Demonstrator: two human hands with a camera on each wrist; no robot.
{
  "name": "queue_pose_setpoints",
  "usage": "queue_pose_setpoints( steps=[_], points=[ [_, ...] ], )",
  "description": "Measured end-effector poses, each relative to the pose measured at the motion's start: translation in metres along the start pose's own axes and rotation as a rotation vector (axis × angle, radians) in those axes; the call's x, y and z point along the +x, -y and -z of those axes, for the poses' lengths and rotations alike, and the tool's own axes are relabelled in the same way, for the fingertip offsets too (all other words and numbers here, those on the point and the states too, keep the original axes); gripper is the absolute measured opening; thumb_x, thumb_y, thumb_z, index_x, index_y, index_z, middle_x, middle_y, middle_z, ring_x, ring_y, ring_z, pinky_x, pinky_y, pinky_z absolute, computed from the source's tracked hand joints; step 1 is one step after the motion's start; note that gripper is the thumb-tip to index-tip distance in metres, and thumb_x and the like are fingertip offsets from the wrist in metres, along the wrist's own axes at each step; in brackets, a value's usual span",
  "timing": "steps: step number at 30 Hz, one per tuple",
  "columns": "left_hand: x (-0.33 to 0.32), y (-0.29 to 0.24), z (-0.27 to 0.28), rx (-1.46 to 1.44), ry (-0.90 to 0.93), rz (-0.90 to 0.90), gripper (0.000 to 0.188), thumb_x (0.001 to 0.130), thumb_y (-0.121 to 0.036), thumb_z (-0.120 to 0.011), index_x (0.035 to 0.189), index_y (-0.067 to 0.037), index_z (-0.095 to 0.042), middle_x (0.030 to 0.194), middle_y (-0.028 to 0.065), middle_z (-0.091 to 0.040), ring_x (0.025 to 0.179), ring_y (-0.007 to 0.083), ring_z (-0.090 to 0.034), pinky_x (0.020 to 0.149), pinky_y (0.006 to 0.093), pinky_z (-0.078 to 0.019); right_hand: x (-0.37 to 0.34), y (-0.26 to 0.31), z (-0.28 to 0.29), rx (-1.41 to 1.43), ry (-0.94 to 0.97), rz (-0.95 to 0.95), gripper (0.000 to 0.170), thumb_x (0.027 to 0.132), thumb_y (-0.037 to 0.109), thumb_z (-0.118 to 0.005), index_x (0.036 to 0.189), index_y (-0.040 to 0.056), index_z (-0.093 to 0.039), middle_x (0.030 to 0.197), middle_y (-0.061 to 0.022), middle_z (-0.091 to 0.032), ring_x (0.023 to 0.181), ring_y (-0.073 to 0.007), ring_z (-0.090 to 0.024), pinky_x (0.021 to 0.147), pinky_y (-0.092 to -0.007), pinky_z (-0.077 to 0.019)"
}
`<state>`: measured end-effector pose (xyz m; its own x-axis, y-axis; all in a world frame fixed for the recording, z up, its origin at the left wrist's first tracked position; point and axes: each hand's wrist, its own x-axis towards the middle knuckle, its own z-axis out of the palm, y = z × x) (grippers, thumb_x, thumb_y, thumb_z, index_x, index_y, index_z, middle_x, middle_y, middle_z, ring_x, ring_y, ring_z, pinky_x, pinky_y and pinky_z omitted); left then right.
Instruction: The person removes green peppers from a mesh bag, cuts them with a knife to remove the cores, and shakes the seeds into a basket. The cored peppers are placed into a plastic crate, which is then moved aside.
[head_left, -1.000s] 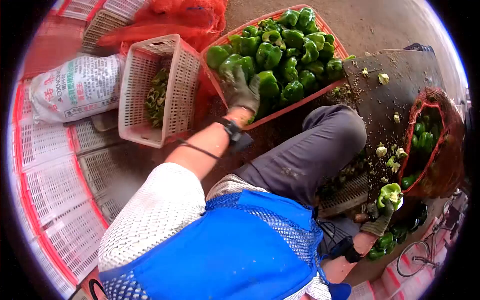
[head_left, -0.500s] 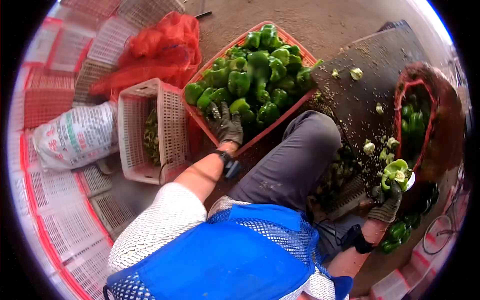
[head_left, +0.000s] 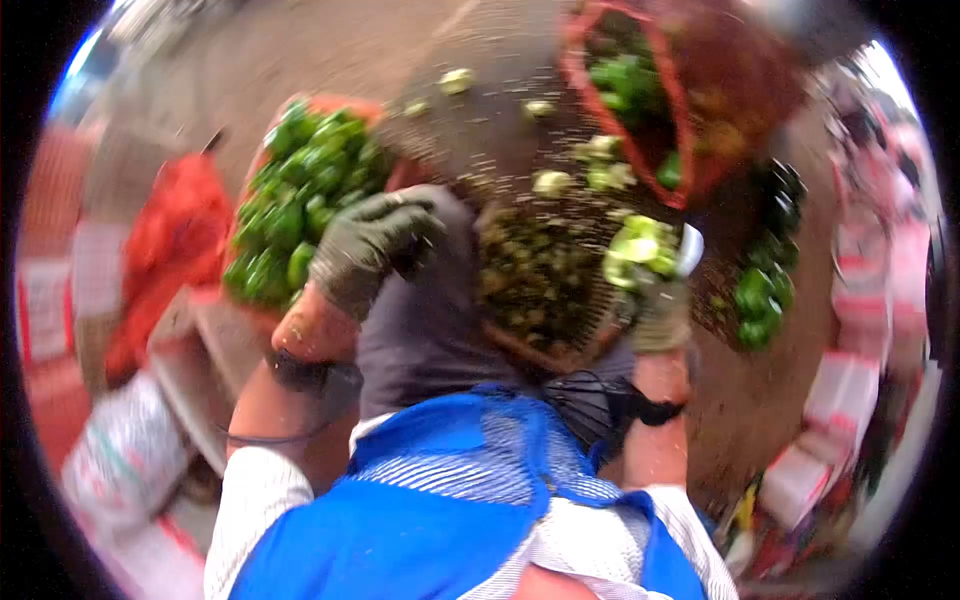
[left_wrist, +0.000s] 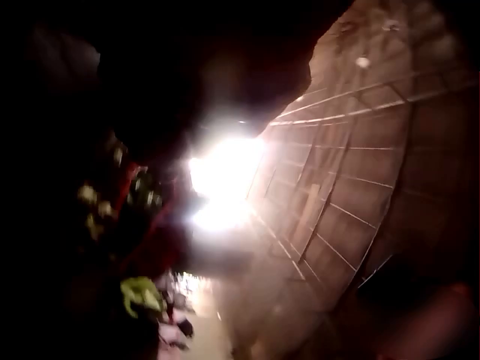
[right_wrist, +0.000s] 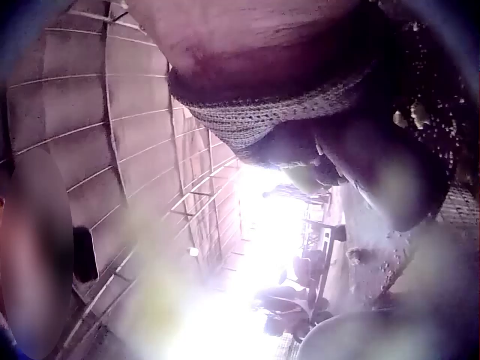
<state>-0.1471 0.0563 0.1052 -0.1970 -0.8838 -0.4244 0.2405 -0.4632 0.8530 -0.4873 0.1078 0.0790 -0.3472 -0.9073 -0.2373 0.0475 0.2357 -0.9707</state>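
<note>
My gloved left hand (head_left: 372, 250) is raised over my knee, beside the crate of green peppers (head_left: 305, 200). Its fingers reach rightward, slightly bent, and no pepper shows in them; the dark patch beneath is blurred. My gloved right hand (head_left: 660, 315) grips a cut pale green pepper (head_left: 638, 252), with a white rounded object (head_left: 690, 250) beside it. In the dark left wrist view, a pale green pepper (left_wrist: 142, 295) shows low down. The right wrist view has my right hand (right_wrist: 375, 165) large, its glove cuff bright and its grip partly hidden.
Pepper scraps (head_left: 540, 270) fill a container between my legs. Pale pepper cores and seeds lie on the dark board (head_left: 490, 120). A red mesh bag (head_left: 735, 100) with peppers stands beyond. More green peppers (head_left: 762, 300) lie right; a white sack (head_left: 125, 450) lies left.
The head view has turned right. My left hand has lifted off the peppers in the crate and moved over my knee. My right hand still holds the cut pepper.
</note>
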Motion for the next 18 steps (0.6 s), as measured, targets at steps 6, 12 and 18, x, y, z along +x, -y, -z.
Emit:
queue_pose_setpoints(
  steps=[6, 12, 18],
  points=[
    [0.063, 0.024, -0.14, 0.351, 0.625, -0.067, 0.044, 0.093, -0.039, -0.057, 0.113, 0.0, -0.063, 0.102, 0.0071, -0.067, 0.079, 0.0108, -0.062, 0.067, 0.0238, -0.0497, 0.008, 0.009, 0.0, -0.364, 0.079, 0.401, 0.071, 0.072, 0.016, -0.079, 0.132, 0.0044, -0.041, 0.114, -0.0115, -0.061, 0.097, -0.0208, -0.061, 0.087, -0.0303, -0.0503],
    [0.115, 0.022, -0.201, 0.367, 0.638, 0.273, 0.042, 0.086, -0.035, -0.069, 0.104, 0.002, -0.061, 0.094, 0.0059, -0.066, 0.083, 0.012, -0.061, 0.071, 0.0255, -0.0491, 0.036, -0.013, 0.004, -0.662, -0.084, 0.565, 0.076, 0.069, 0.016, -0.081, 0.133, 0.0058, -0.042, 0.122, -0.0118, -0.053, 0.11, -0.0222, -0.054, 0.094, -0.0321, -0.046],
    [0.157, 0.024, -0.186, 0.332, 0.666, 0.194, 0.038, 0.093, -0.018, -0.061, 0.126, -0.001, -0.051, 0.109, 0.0032, -0.062, 0.095, 0.0129, -0.06, 0.083, 0.0263, -0.0511, 0.064, -0.004, -0.01, -0.524, -0.03, 0.427, 0.075, 0.074, 0.016, -0.076, 0.138, 0.0057, -0.038, 0.124, -0.0147, -0.051, 0.116, -0.0274, -0.051, 0.099, -0.0345, -0.0414]
  ],
)
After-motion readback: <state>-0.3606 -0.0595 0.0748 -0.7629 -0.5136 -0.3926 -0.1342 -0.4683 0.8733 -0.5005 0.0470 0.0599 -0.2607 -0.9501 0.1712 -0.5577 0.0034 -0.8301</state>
